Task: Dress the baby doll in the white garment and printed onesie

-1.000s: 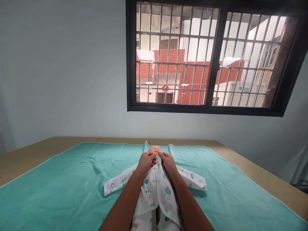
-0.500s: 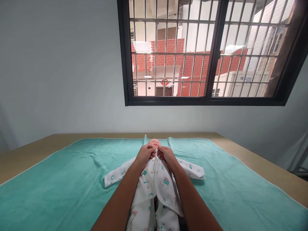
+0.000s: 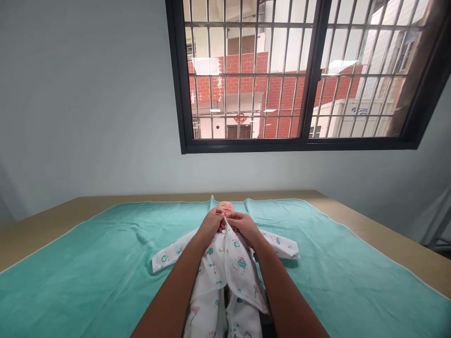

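Observation:
A baby doll [image 3: 226,208] lies on its back on a teal blanket [image 3: 105,263], dressed in a white printed romper [image 3: 232,272] whose sleeves spread out to both sides. My left hand [image 3: 210,226] and my right hand [image 3: 245,227] meet at the romper's neckline just below the doll's head. Both are closed, each pinching one edge of the front opening near the top snap. Below my hands the romper's front flaps lie partly apart.
The blanket covers a tan table [image 3: 369,230] that stands against a pale wall. Above it is a black-framed barred window [image 3: 299,75] looking onto a brick building. Something grey hangs at the far right edge [image 3: 437,225].
My hands stay pinched at the romper's collar and have shifted slightly. The camera has tilted a little, so the window sits higher and further left.

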`<state>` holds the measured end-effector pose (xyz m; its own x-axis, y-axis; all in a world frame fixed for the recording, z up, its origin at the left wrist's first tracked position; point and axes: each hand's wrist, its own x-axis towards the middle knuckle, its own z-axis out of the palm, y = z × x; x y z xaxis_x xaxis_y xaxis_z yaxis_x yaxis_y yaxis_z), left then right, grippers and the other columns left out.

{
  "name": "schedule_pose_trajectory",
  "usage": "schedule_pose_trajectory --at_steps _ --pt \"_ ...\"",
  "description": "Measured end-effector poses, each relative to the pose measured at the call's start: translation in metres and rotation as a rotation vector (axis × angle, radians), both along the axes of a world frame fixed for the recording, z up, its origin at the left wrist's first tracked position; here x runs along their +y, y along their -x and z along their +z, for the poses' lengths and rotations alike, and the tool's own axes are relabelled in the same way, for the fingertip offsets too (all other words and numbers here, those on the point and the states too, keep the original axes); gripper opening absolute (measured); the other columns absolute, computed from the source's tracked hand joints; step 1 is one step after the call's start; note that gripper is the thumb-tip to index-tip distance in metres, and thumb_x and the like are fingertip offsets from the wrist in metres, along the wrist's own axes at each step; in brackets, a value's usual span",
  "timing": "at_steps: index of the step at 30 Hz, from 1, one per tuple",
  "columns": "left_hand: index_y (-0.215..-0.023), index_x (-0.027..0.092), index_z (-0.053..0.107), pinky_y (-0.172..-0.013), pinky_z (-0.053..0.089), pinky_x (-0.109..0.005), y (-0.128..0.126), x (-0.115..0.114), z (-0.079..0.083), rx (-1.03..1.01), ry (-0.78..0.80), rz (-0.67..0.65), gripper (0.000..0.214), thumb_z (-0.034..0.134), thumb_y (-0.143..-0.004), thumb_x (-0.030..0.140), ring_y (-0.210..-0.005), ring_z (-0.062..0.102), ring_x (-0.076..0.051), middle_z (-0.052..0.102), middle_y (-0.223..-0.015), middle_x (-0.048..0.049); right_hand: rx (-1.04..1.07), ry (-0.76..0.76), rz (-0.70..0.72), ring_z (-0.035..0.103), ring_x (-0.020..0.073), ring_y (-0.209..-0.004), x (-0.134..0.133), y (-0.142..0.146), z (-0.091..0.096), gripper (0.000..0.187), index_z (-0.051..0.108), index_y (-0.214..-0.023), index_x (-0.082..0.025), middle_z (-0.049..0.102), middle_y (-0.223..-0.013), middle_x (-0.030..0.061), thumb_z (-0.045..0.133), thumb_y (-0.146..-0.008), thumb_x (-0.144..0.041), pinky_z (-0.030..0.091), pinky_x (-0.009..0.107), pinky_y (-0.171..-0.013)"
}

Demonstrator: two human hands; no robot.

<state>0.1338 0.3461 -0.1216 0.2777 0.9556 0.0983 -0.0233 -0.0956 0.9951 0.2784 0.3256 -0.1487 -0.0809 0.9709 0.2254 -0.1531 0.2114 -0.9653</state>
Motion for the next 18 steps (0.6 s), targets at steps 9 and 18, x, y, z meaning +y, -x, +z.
schedule_pose_trajectory --at_steps 9,18 --pt "-0.089 0.017 0.054 -0.041 0.031 -0.017 -0.001 0.002 -0.004 -0.013 -0.025 0.01 0.018 0.063 -0.075 0.023 -0.042 0.045 -0.007 0.052 -0.051 0.007 0.042 0.058 0.009 0.038 0.0074 -0.053 0.005 -0.001 -0.001 0.023 0.067 -0.079 -0.015 0.05 -0.058 -0.0048 0.073 -0.067 -0.034 0.027 0.023 -0.051" --pt "-0.099 0.015 0.056 -0.043 0.034 -0.016 0.002 -0.002 -0.001 -0.111 0.001 -0.005 0.026 0.06 -0.073 0.017 -0.043 0.045 -0.005 0.055 -0.059 0.0061 0.064 0.077 -0.027 0.036 0.0066 -0.05 0.008 0.002 -0.001 0.025 0.065 -0.077 -0.014 0.049 -0.054 -0.0057 0.073 -0.066 -0.036 0.026 0.021 -0.049"
